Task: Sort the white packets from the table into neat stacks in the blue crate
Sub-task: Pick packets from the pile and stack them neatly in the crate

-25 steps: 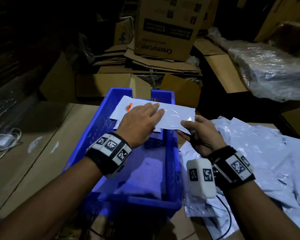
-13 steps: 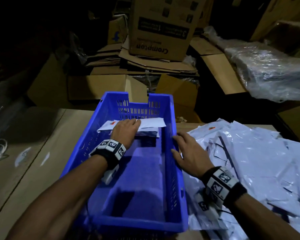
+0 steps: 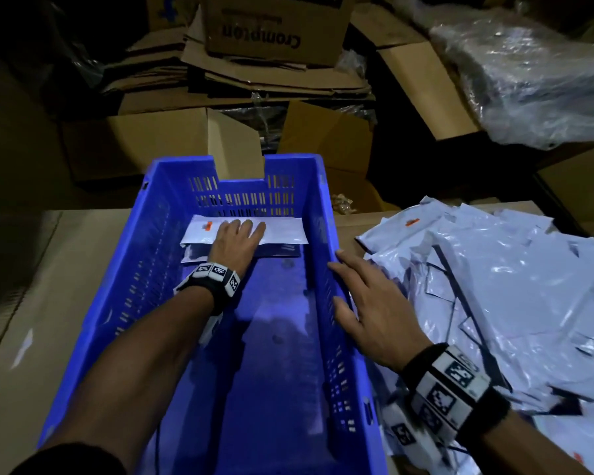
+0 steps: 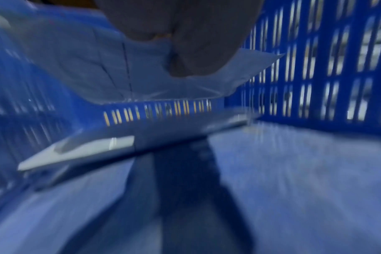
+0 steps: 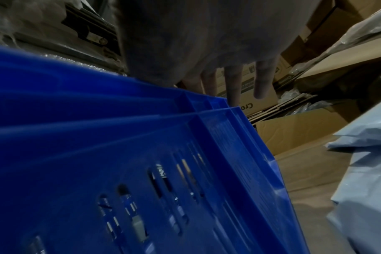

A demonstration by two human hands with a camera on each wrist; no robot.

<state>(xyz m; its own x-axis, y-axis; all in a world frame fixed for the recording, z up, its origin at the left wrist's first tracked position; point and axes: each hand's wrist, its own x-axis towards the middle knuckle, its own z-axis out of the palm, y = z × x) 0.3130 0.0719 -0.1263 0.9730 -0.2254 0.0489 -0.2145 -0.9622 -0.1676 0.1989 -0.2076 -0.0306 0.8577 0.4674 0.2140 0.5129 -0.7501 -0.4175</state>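
Left hand presses flat on white packet inside blue crate.

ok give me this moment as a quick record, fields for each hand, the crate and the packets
left hand: fingers flat, pressing the top packet in the crate
right hand: open, at the crate's right rim, holding nothing
blue crate: on the table, small stack at its far end, rest of floor bare
loose packets: unsorted pile on the table, right of the crate
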